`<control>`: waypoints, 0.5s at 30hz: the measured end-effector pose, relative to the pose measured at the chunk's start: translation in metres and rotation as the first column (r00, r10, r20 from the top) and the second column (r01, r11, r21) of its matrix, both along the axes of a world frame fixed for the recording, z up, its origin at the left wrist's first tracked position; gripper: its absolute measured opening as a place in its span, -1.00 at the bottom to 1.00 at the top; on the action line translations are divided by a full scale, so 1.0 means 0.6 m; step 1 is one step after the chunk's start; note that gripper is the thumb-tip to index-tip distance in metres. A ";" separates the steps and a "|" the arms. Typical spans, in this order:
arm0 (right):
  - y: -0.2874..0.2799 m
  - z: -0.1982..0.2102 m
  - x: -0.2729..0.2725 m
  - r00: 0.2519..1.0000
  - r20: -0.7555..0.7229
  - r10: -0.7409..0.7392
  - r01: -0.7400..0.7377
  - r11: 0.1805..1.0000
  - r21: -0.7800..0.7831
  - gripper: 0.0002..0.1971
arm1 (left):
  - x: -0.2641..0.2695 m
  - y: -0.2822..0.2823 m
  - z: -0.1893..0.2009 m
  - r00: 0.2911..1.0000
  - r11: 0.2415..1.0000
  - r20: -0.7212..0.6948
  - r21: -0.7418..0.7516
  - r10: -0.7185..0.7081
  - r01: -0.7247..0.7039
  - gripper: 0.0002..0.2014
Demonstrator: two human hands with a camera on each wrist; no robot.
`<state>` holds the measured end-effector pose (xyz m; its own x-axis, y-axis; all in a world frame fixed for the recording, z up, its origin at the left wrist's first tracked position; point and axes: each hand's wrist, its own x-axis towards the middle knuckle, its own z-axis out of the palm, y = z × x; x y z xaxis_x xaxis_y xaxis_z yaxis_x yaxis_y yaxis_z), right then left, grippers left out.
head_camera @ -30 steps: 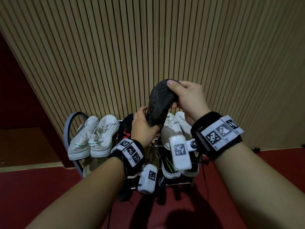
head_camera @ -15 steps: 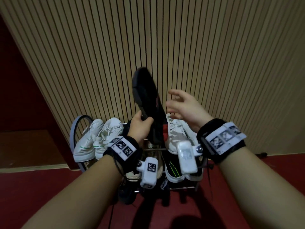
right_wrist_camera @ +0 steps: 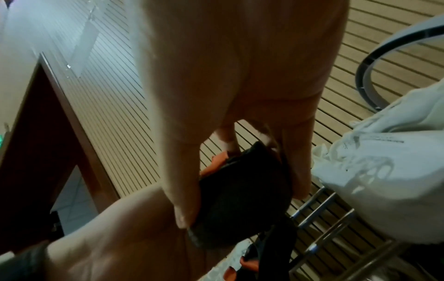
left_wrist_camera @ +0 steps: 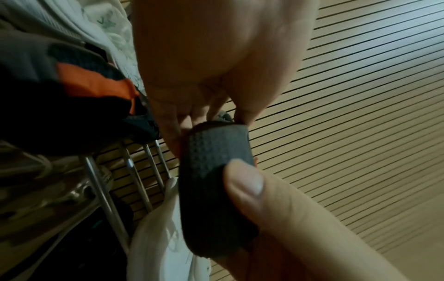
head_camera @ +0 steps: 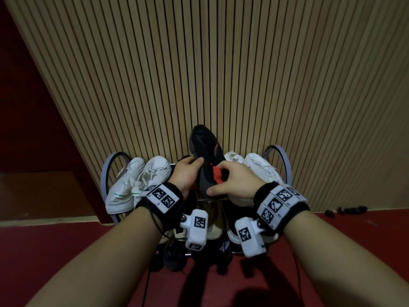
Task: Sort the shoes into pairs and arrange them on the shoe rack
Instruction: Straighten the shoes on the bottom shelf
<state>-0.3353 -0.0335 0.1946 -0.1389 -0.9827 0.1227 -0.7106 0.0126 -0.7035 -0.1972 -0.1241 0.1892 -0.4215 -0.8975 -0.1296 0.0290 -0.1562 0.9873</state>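
Both hands on one black shoe (head_camera: 204, 156) w/ red-orange patch, held toe-up over the middle of the top tier of the shoe rack (head_camera: 277, 151), between the two white pairs. Left hand (head_camera: 187, 173) grips the shoe's sole edge, thumb on top, fingers wrapped behind (left wrist view: thumb pressed on the dark ribbed sole). Right hand (head_camera: 234, 182) pinches the heel/collar end, thumb low, fingers curled at the red patch. Shoe's heel is just above the rack bars; can't tell if touching.

White pair A (head_camera: 137, 180) sits on the rack's left end, white pair B (head_camera: 254, 167) on its right end. A second black-and-orange shoe (left_wrist_camera: 79, 106) lies on the rack bars just beside the held one, likely its mate. Lower tiers hold more shoes, mostly hidden by the wrists.

Risks, as I judge:
- Gap on the rack btwn the white pairs looks tight; pushing down could shove pair B or the mate off the bars.
- Shoe is steeply tilted; if released now it prob tips fwd off the rack front.
- Bars are thin rods, so heel may slip btwn them.
- Rack rear is close to the slatted wall (head_camera: 221, 63); toe could jam against it.
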 end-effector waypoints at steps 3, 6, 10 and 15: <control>-0.008 -0.008 -0.001 0.994 0.060 -0.096 0.096 0.995 0.008 -0.58 | 0.008 0.001 0.001 0.993 0.997 0.117 -0.070 0.017 -0.008 -0.84; -0.016 -0.026 0.001 0.983 0.052 -0.175 0.171 0.982 0.077 -0.58 | 0.027 -0.011 -0.014 0.911 0.957 0.406 -0.286 0.077 0.046 -0.92; -0.028 -0.049 0.014 0.978 0.063 -0.200 0.194 0.977 0.088 -0.60 | 0.054 -0.024 -0.043 0.609 0.874 0.787 -0.362 0.100 0.324 -0.53; -0.036 -0.058 0.024 0.979 -0.021 -0.204 0.205 0.977 0.060 -0.61 | 0.063 -0.025 -0.069 0.386 0.811 0.918 -0.294 0.092 0.505 -0.29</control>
<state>-0.3211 -0.0553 0.1597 -0.3362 -0.9395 0.0664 -0.6987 0.2014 -0.6865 -0.1592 -0.1392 0.1479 -0.5161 -0.8419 -0.1577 -0.8298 0.4459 0.3356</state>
